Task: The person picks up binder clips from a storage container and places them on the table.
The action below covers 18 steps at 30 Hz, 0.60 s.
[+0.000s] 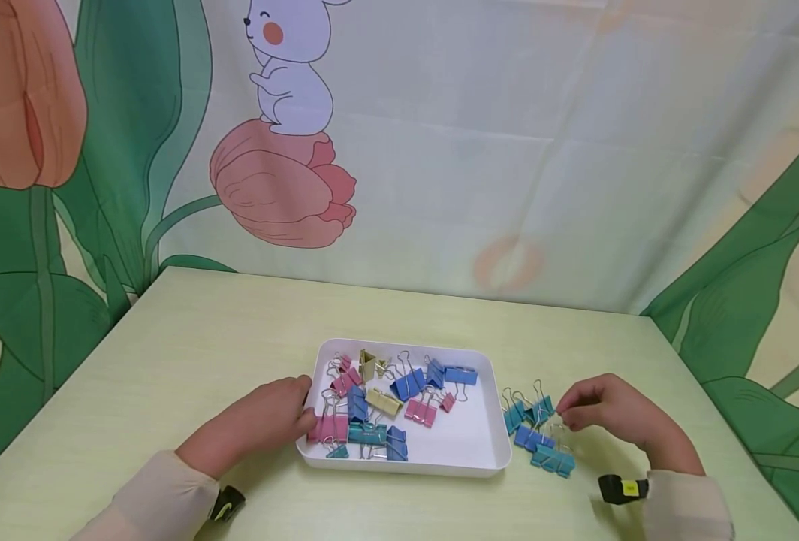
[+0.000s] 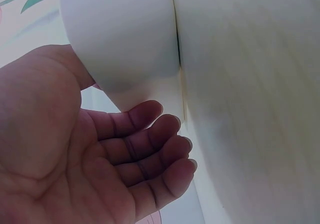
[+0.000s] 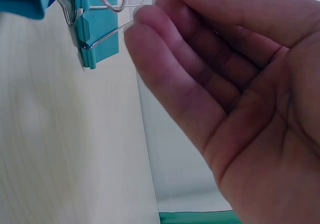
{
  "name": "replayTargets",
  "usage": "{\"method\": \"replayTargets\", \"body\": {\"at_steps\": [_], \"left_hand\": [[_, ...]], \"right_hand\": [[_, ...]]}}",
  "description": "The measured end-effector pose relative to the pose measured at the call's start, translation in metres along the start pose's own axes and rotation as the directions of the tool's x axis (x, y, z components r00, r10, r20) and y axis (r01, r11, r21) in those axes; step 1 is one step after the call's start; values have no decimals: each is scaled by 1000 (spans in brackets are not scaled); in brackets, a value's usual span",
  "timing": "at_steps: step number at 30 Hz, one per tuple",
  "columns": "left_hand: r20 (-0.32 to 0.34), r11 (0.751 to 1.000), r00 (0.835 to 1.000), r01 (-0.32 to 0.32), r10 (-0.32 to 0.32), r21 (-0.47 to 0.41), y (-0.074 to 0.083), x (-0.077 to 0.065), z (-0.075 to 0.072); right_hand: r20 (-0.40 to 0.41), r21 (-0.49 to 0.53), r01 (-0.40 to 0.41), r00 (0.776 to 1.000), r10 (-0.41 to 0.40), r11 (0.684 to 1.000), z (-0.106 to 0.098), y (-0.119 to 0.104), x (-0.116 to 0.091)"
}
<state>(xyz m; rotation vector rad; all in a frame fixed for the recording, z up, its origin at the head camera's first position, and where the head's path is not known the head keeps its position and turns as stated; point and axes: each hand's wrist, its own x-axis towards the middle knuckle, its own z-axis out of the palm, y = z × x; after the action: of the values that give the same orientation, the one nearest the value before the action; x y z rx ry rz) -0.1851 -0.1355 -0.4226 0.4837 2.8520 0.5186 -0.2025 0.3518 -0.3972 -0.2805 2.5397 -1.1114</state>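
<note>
A white tray (image 1: 450, 443) holds several binder clips in pink, blue, teal and yellow, mostly toward its left and back. My left hand (image 1: 274, 417) grips the tray's left side, thumb over the rim. In the left wrist view, its curled fingers (image 2: 155, 149) lie against and below the tray's outer wall. Right of the tray is a small group of teal and blue binder clips. There my right hand (image 1: 612, 413) pinches the wire handle of a teal binder clip (image 3: 102, 31) at its fingertips. Which clip of the group this is cannot be told from the head view.
Beside the tray's right wall lie a blue binder clip (image 1: 533, 438) and another teal clip (image 1: 553, 460), close together. The pale table (image 1: 237, 338) reaches back to a hanging cloth (image 1: 440, 188) printed with a rabbit and tulips.
</note>
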Motion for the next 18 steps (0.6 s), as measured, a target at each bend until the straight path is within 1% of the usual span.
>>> {"method": "replayTargets", "body": {"at_steps": [5, 11, 18], "left_hand": [[-1, 1000, 1000, 0, 0, -4, 1, -1, -1], [-3, 1000, 1000, 2, -2, -2, 1, -1, -1], [3, 1000, 1000, 22, -22, -5, 1, 0, -1]], "right_hand": [[-5, -2, -6, 1000, 6, 1000, 1, -3, 0], [-6, 0, 15, 1000, -15, 1000, 1, -5, -2], [-14, -1, 31, 999, -31, 1000, 1, -8, -3]]}}
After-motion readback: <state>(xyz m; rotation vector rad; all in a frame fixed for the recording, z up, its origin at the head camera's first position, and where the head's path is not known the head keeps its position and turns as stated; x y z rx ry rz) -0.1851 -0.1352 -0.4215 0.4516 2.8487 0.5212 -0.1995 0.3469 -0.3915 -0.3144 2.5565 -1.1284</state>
